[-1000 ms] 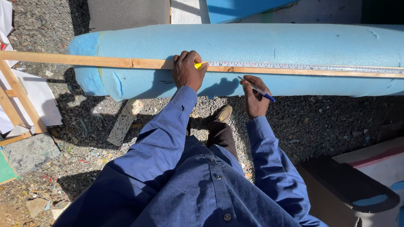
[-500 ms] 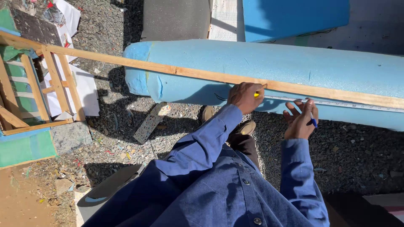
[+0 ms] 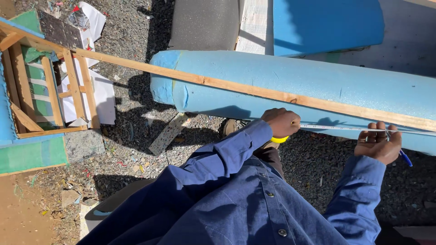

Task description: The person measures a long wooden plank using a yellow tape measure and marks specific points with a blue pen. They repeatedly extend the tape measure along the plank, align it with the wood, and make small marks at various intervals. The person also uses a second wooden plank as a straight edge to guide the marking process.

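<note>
Stretching a measuring tape (image 3: 345,128) along a blue foam roll (image 3: 309,86), the left hand (image 3: 281,123) clenches its yellow case (image 3: 279,139). The right hand (image 3: 379,144) pins the tape while holding a blue pen (image 3: 405,158); no mark shows yet.

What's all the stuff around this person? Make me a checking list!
Surface: grey gravel ground.
Job's things: white measuring tape drawn out along a blue foam roll; long wooden strip lies on the roll.
Clutter: wooden frame, white paper sheets, a speckled offcut.
Hands: left hand closed on yellow tape case; right hand pinches the tape, blue pen in it.
Cables: nothing seen.
Surroundings: blue panel, grey mat.
</note>
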